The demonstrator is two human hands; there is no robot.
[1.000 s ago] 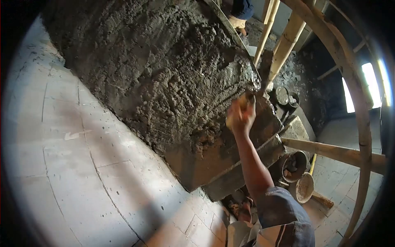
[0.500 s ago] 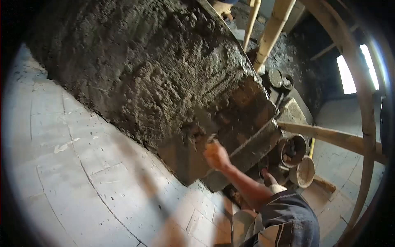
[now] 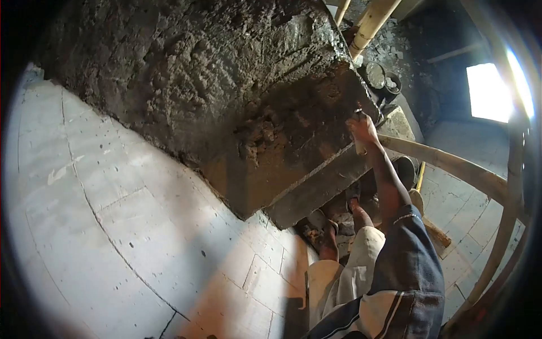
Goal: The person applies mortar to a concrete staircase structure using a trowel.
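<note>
My right hand (image 3: 363,129) is closed around the handle of what looks like a trowel (image 3: 359,148), at the right edge of a dark, wet mortar surface (image 3: 226,73). Its blade can hardly be made out against the mortar. Under the hand, the smooth front edge of a step (image 3: 322,183) runs diagonally. Rough, lumpy mortar covers the upper part of the slab, while the strip nearest me is flatter and browner. My left hand is out of view.
Pale block wall (image 3: 113,186) borders the slab on the left. Bamboo poles (image 3: 374,25) and a curved wooden rail (image 3: 446,161) stand at the right. Beyond the slab's edge are buckets (image 3: 375,75). My feet (image 3: 353,195) are below the step.
My right hand has moved right and up, from the middle of the smooth strip to the slab's right edge, still holding the tool. The view has shifted, showing more of my legs.
</note>
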